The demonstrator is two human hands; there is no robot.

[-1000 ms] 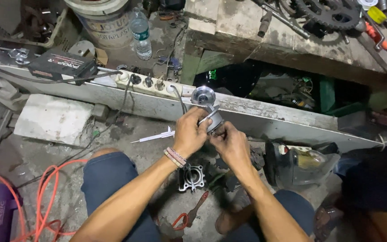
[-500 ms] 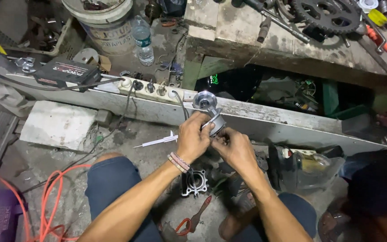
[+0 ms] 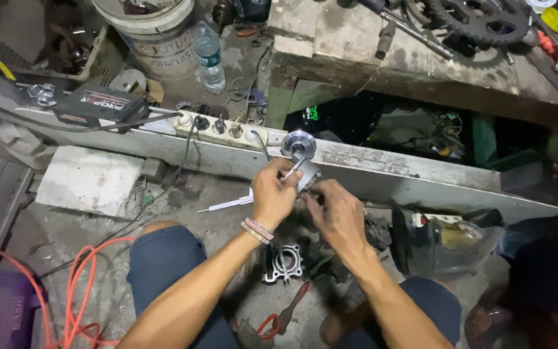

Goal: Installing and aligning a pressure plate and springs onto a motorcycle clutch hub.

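Both my hands hold a small shiny metal engine part (image 3: 299, 155) with a round disc-shaped top, raised in front of a long grey metal beam (image 3: 421, 184). My left hand (image 3: 272, 192) grips its lower body from the left, a beaded bracelet on the wrist. My right hand (image 3: 337, 213) closes on the part's lower right side, fingers curled around it. On the floor between my knees lies a metal engine cylinder block (image 3: 283, 263). The lower end of the held part is hidden by my fingers.
A white power strip (image 3: 221, 126) and a black box (image 3: 101, 106) rest on the beam. A bucket (image 3: 153, 32) and plastic bottle (image 3: 209, 58) stand beyond. An orange cable (image 3: 72, 284) loops at left. A workbench (image 3: 369, 39) carries a sprocket (image 3: 476, 16). A red-handled tool (image 3: 289, 310) lies near my legs.
The view has shifted slightly. My hands stay on the metal part, turning it a little; the cylinder block between my knees shows more fully now.
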